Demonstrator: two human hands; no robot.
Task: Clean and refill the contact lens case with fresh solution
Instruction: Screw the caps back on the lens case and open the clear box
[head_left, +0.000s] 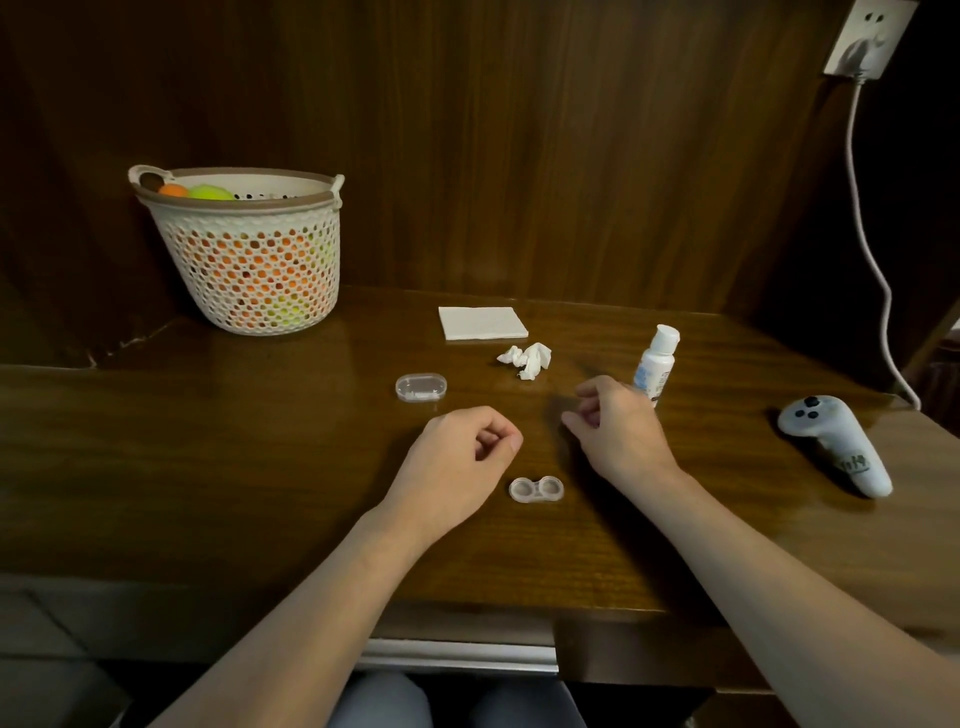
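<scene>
A clear two-well contact lens case (536, 489) lies uncapped on the wooden desk (260, 467), between my two hands. My left hand (462, 457) hovers just left of and above it, fingers loosely curled, holding nothing visible. My right hand (615, 428) hangs to the case's right, fingers loosely curled and empty. Behind my right hand stands a small white solution bottle (655, 362), capped. A crumpled tissue (525, 359) lies further back. A clear oval lid box (421, 387) sits to the left.
A folded white tissue (482, 322) lies at the back centre. A perforated basket (244, 249) of coloured balls stands back left. A white controller (836, 444) lies at the right. A cable (867, 249) hangs from a wall socket (865, 39).
</scene>
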